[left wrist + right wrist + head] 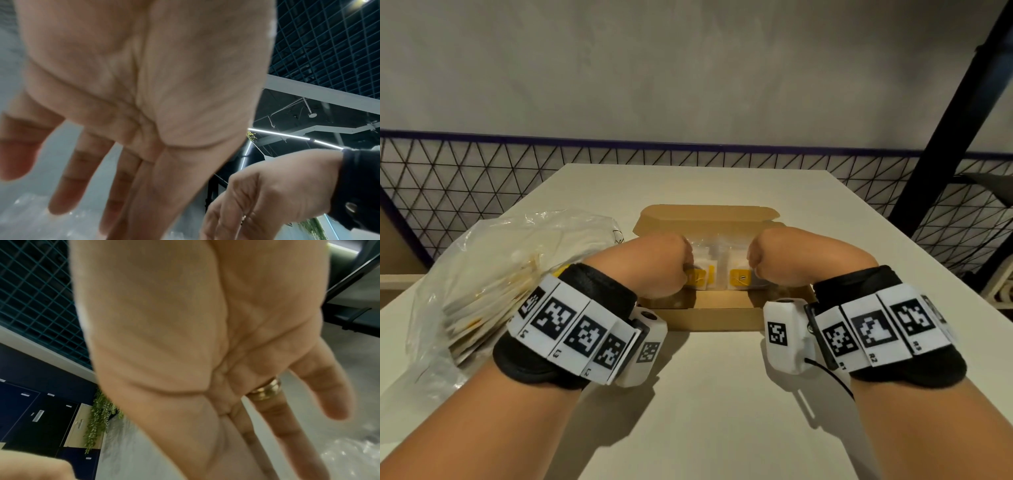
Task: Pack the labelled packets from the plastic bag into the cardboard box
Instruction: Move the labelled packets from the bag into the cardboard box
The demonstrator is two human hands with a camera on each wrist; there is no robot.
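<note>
An open cardboard box (709,318) sits mid-table and holds clear packets with yellow labels (703,275) (739,278). Both hands reach down into it side by side. My left hand (664,263) is over the left packets and my right hand (777,260) over the right ones. Their fingertips are hidden in the head view. The left wrist view shows the left hand's fingers (68,186) straight, pointing down at crinkled clear plastic (26,216). The right hand's fingers (283,423) are likewise straight above clear plastic (349,456). Neither hand grips anything.
A clear plastic bag (493,274) stuffed with more packets lies at the table's left, beside my left wrist. The box lid (709,216) stands open at the far side. A wire mesh fence (465,178) runs behind the table, and a dark post (955,137) rises at right.
</note>
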